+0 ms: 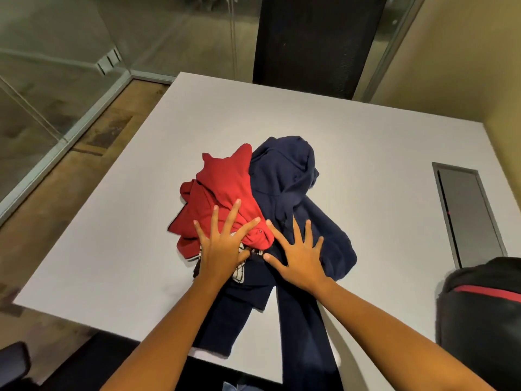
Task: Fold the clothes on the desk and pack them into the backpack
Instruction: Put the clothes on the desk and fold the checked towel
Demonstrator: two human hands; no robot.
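Starting out, we judge: our left hand point(222, 246) lies spread on the red top point(222, 190), our right hand point(298, 255) spread on the navy hoodie point(296, 187), both heaped mid-desk point(366, 165). Next, separate one garment; the backpack point(479, 306) waits at right.

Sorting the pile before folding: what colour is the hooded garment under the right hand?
Dark navy blue hooded sweatshirt, clearest in the head view.

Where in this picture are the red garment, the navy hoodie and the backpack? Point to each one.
red garment point(222, 190), head view, on its upper middle folds.
navy hoodie point(284, 165), head view, on the hood.
backpack point(479, 320), head view, on its black front below the red stripe.
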